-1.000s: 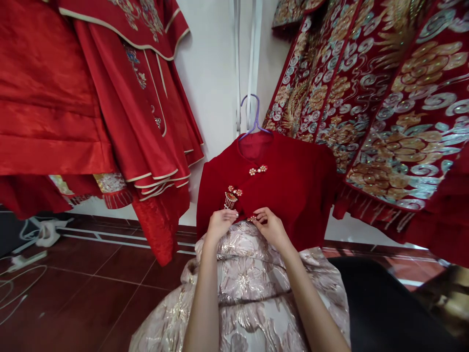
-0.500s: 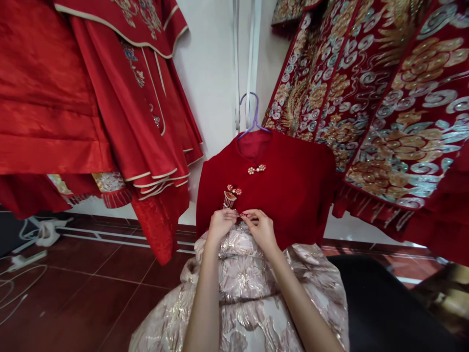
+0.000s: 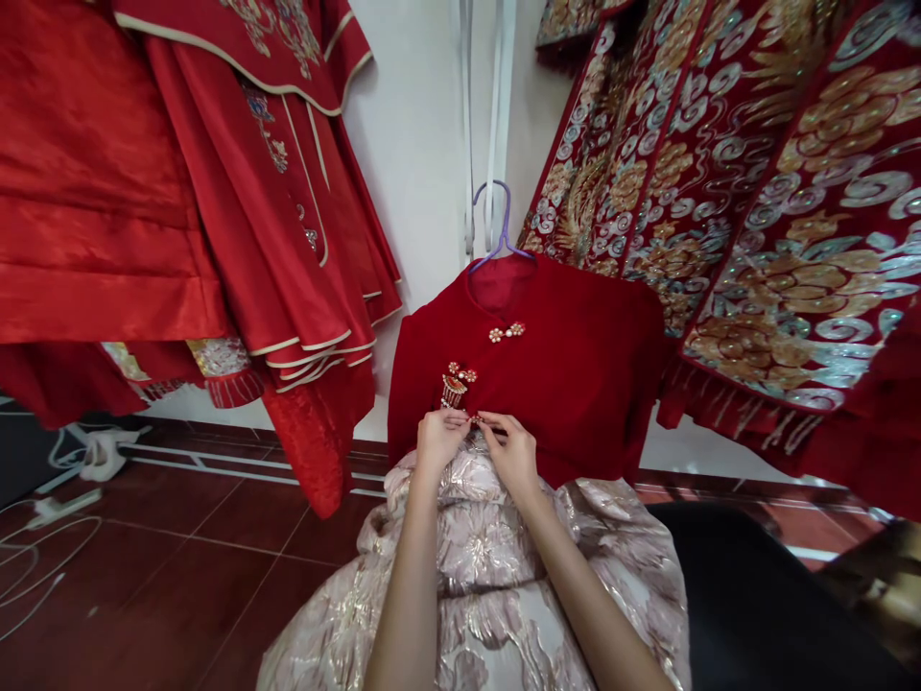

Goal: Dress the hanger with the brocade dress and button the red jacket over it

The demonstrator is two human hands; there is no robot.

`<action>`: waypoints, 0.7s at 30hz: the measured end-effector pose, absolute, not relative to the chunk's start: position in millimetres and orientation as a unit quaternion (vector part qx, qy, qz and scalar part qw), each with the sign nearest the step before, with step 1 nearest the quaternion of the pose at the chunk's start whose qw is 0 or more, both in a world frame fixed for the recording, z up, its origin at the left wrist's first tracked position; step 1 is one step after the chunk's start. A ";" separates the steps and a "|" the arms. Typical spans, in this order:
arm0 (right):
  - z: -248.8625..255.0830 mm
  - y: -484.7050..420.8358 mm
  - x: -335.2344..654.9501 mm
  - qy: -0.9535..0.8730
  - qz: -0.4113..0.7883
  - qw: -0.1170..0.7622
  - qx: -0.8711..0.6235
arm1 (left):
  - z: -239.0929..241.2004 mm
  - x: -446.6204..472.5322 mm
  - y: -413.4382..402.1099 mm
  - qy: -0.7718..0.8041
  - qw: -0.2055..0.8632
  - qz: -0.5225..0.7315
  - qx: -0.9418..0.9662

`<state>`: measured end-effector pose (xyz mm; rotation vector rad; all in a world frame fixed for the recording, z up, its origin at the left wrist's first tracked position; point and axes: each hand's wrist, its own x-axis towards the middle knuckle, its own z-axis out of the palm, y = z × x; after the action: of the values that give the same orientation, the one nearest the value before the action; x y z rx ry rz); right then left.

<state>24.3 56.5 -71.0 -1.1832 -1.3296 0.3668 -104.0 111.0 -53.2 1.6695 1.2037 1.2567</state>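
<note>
A dark red jacket (image 3: 568,374) hangs on a purple hanger (image 3: 496,230) in front of me. It has pearl clasps (image 3: 506,333) at the collar and a tasselled clasp (image 3: 455,384) lower down. My left hand (image 3: 438,440) and my right hand (image 3: 512,449) meet at the jacket's lower front edge. Both pinch a small clasp (image 3: 475,419) between their fingertips. Below them a pale gold brocade skirt (image 3: 489,576) spreads out.
Red satin robes (image 3: 179,192) hang at the left. Heavily embroidered red and gold garments (image 3: 755,192) hang at the right. White cables (image 3: 50,499) lie on the brown tiled floor (image 3: 179,566). A black surface (image 3: 755,605) lies at lower right.
My right hand has moved left to meet my left hand at the clasp. The fingertips now pinch together where they were apart a second ago.
</note>
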 end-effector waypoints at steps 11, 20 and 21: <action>-73.1 57.5 23.9 -0.561 0.152 0.624 -0.522 | -39.0 -109.5 98.7 0.460 0.324 0.444 0.698; -67.5 63.3 22.9 -0.559 0.153 0.604 -0.547 | -47.4 -107.6 107.0 0.454 0.337 0.469 0.679; -62.3 60.9 26.7 -0.568 0.159 0.586 -0.556 | -48.2 -108.2 108.6 0.458 0.325 0.483 0.672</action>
<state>26.7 60.9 -62.3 -1.2965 -1.3236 0.3714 -108.2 108.6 -48.2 1.7620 1.2021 1.2656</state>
